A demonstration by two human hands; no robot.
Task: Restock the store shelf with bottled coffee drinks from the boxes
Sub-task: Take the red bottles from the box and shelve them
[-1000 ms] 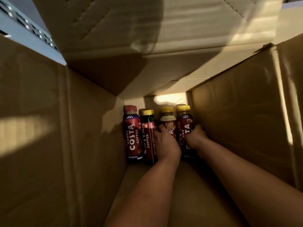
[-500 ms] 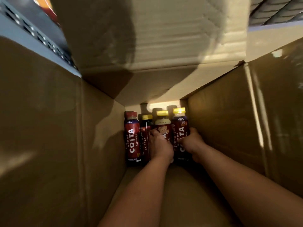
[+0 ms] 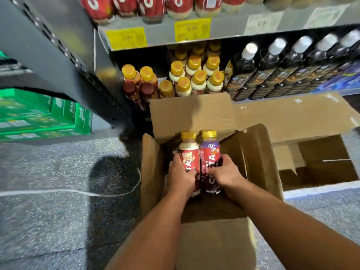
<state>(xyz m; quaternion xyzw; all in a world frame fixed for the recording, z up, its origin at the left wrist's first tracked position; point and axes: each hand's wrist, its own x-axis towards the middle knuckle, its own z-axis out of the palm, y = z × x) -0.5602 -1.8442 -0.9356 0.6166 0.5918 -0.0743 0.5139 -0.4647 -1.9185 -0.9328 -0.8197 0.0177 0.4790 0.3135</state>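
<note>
left grip wrapped round red bottle, fingers curled over the lower label, thumb on the near side. right grip wrapped round purple bottle the same way, fingers on its right flank. both forearms reaching in from the bottom edge.

two bottles upright, side by side and touching, red on the left, purple on the right. both with yellow caps, "costa" lettering partly covered by the fingers; bear picture on the red label. held in the mouth of the open box, bases below its rim, caps level with the far flap. cannot tell whether the bases rest on anything.

box on the floor just in front of the shelf, flaps folded out on all sides, near flap under the forearms. second open box touching it on the right, dark inside.

lower shelf level behind the boxes: shelf bottles with yellow caps in tight rows, a few darker ones at their left; dark bottles with white caps in a row to the right. upper level: red-labelled bottles, blurred. yellow price tags on the shelf edge, print unreadable.

green cases stacked at far left, beyond the shelf upright. white cord lying across the speckled floor, ending near the box's left wall.
</note>
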